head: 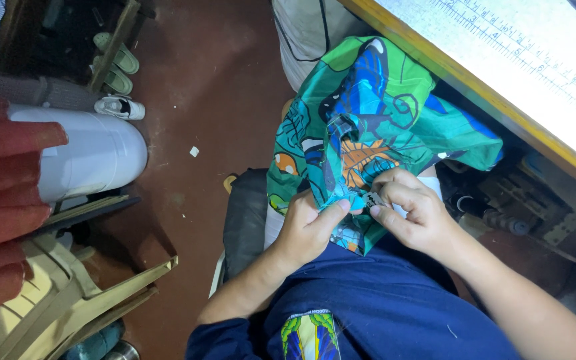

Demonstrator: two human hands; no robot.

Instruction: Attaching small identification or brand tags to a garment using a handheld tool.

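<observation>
**Small blade at a seam of printed cloth**

While the left hand (311, 227) pinches a fold of the green printed fabric (368, 127) between thumb and forefinger, the right hand (411, 213) closes its fingertips on a small metal tool (373, 199), most likely a seam ripper or snips, though it is too small to be sure. Both hands meet at the centre of the view, just above the lap, with the tool's tip touching the pinched edge.

To do this well, I judge the left pinch should keep the edge taut and close to the tip, so the blade catches thread alone and not the weave; short, light strokes seem safer than one long pull.

The cloth is thin, soft and slightly glossy, crumpled into loose folds, printed with blue butterflies, orange leaves and teal swirls. It drapes from the lap toward 12 o'clock, against a wooden table edge (475, 87) running from 12 to 3 o'clock, its pale top marked like a ruler. At 9 o'clock lies a smooth white cylinder (95, 157); at 11 o'clock sandals (118, 67) rest on the dull red floor (201, 100).
</observation>
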